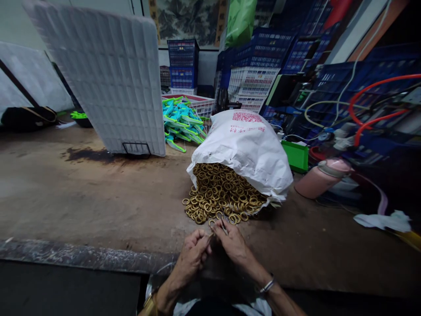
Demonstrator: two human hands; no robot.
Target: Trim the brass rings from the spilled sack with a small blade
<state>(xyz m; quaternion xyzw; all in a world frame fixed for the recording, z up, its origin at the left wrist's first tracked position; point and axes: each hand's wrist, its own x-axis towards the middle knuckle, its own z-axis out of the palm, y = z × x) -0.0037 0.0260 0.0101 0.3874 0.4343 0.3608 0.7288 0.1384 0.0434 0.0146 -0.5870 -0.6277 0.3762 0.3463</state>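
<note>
Close to the table's front edge, my left hand [196, 251] is closed, its thumb and fingers pinching a brass-coloured ring [211, 236] seen almost edge-on. Beside it, my right hand [234, 242] has its fingers pressed together around another small ring [212, 223] at the fingertips, partly covered by them. The two hands nearly touch. Just beyond them spreads a heap of brass-coloured rings [219, 189], pouring from the mouth of a white woven sack [243, 145] with red print, lying on its side.
A tall white ribbed panel [115, 79] stands on a black wire holder at left. Behind are blue and neon-green pieces [182, 120] and stacked crates [255, 81]. To the right lie a pink bottle [324, 176], a green tray [295, 156], red hoses and a white cloth [383, 219].
</note>
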